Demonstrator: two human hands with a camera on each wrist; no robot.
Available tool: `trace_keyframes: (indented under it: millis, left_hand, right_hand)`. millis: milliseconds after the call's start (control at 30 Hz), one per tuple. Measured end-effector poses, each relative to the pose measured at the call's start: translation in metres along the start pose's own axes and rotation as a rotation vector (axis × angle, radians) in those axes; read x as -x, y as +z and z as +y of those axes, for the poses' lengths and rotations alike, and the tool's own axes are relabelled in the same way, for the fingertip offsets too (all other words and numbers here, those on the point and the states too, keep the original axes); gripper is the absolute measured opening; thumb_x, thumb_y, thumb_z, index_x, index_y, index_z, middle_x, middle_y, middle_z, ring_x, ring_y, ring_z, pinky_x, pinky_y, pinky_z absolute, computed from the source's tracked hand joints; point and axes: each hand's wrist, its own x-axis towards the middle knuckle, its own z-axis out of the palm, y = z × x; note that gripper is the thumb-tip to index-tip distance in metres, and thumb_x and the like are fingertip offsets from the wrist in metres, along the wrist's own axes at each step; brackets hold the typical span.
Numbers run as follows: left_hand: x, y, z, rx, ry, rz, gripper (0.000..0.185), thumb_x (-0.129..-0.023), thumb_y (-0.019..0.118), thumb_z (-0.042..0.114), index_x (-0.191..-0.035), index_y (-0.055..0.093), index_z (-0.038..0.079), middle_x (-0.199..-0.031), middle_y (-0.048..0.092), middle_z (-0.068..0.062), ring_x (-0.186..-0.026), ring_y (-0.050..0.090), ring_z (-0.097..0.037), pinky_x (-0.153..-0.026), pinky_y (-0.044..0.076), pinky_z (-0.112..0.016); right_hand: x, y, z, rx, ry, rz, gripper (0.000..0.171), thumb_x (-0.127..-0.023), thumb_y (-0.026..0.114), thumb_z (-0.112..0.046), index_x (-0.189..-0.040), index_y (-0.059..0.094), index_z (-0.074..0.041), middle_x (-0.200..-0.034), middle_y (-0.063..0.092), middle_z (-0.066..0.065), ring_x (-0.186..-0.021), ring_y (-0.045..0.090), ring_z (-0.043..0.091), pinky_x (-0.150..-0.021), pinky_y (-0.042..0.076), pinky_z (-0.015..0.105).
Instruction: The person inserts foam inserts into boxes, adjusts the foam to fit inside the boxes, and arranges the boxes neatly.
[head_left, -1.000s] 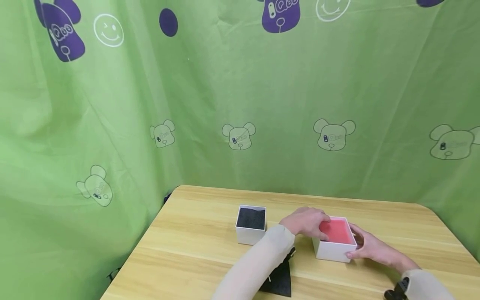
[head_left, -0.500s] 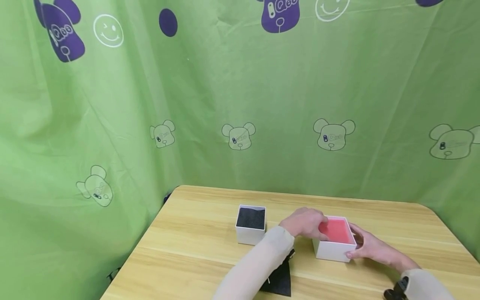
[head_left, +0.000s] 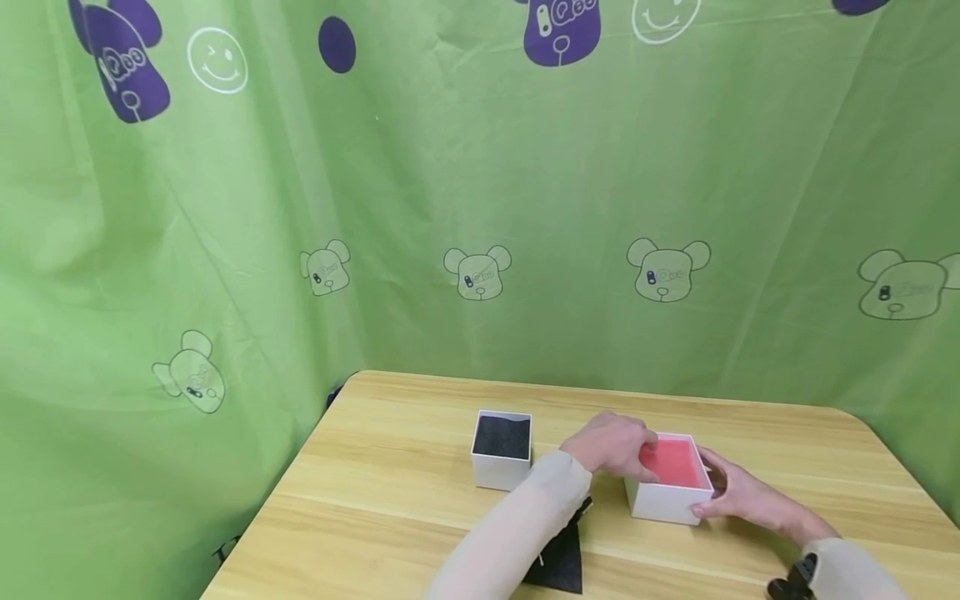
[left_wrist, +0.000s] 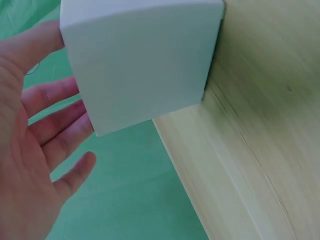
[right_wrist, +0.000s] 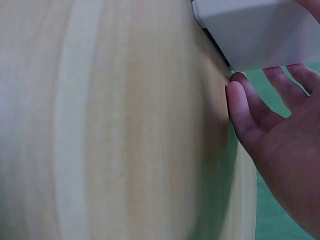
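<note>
A square white box (head_left: 665,502) with a flat pink layer (head_left: 677,463) showing inside stands on the right half of the table. My left hand (head_left: 611,444) reaches over its left rim, thumb and forefinger spread at the edge of the pink layer. In the left wrist view the fingers (left_wrist: 62,140) extend fairly straight to the rim of the box (left_wrist: 140,70), and their tips are hidden behind its wall. With the thumb at the near right corner and the fingers along the right wall, my right hand (head_left: 746,496) holds the box from that side.
A second white box (head_left: 501,472) with a black top layer (head_left: 502,437) stands to the left. On the table (head_left: 375,500), a black cloth piece (head_left: 561,567) with a small white cord lies partly under the left sleeve (head_left: 510,533). A green curtain (head_left: 562,333) hangs behind.
</note>
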Motion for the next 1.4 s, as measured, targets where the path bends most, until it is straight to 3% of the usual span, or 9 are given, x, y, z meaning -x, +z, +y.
trace_keyframes:
  millis: [67, 200, 567, 1000, 1233, 1400]
  left_hand:
    - [-0.001, -0.001, 0.000, 0.003, 0.000, -0.017, 0.043, -0.079, 0.062, 0.064, -0.113, 0.060, 0.037, -0.090, 0.050, 0.021, -0.073, 0.044, 0.004, -0.068, 0.034, -0.015]
    - [-0.004, 0.001, -0.001, 0.035, 0.002, -0.043, 0.046, -0.080, 0.063, 0.062, -0.118, 0.059, 0.036, -0.095, 0.051, 0.021, -0.077, 0.045, 0.004, -0.071, 0.035, -0.014]
    - [-0.007, 0.011, -0.002, 0.249, -0.029, -0.051, 0.055, -0.080, 0.069, 0.052, -0.129, 0.056, 0.033, -0.113, 0.054, 0.020, -0.095, 0.047, 0.004, -0.081, 0.037, -0.012]
    - [-0.007, 0.005, 0.001, 0.374, -0.037, -0.100, 0.050, -0.080, 0.074, 0.034, -0.128, 0.057, 0.029, -0.109, 0.058, 0.019, -0.094, 0.050, 0.005, -0.080, 0.038, -0.010]
    - [-0.006, -0.002, 0.006, 0.435, -0.121, -0.127, 0.056, -0.076, 0.079, 0.026, -0.128, 0.058, 0.029, -0.113, 0.058, 0.019, -0.097, 0.051, 0.004, -0.082, 0.040, -0.012]
    - [-0.007, -0.003, 0.009, 0.428, -0.130, -0.115, 0.055, -0.074, 0.081, 0.024, -0.125, 0.060, 0.027, -0.108, 0.059, 0.018, -0.092, 0.051, 0.003, -0.078, 0.040, -0.012]
  right_hand:
    - [0.000, 0.000, 0.000, 0.007, 0.002, 0.002, 0.092, -0.079, 0.069, 0.005, -0.143, 0.003, 0.015, -0.130, 0.029, 0.047, -0.107, 0.052, -0.001, -0.085, 0.048, 0.024]
    - [0.000, 0.000, 0.001, 0.009, 0.010, 0.007, 0.092, -0.079, 0.069, 0.005, -0.143, 0.003, 0.014, -0.130, 0.029, 0.047, -0.107, 0.052, -0.001, -0.085, 0.048, 0.025]
    - [0.001, 0.001, 0.001, 0.004, 0.004, -0.001, 0.092, -0.080, 0.069, 0.005, -0.143, 0.002, 0.015, -0.130, 0.030, 0.047, -0.107, 0.052, 0.000, -0.085, 0.048, 0.025]
    - [0.000, 0.000, 0.002, 0.006, 0.017, 0.001, 0.092, -0.080, 0.069, 0.004, -0.143, 0.002, 0.015, -0.130, 0.030, 0.046, -0.106, 0.052, 0.000, -0.085, 0.048, 0.025]
    - [0.000, 0.000, 0.002, 0.007, 0.020, 0.003, 0.094, -0.079, 0.070, 0.004, -0.142, 0.001, 0.016, -0.130, 0.027, 0.048, -0.106, 0.051, -0.003, -0.086, 0.047, 0.023]
    - [0.000, -0.001, 0.004, -0.003, 0.018, 0.001, 0.094, -0.079, 0.069, 0.004, -0.142, 0.000, 0.016, -0.130, 0.026, 0.049, -0.107, 0.051, -0.003, -0.086, 0.047, 0.023]
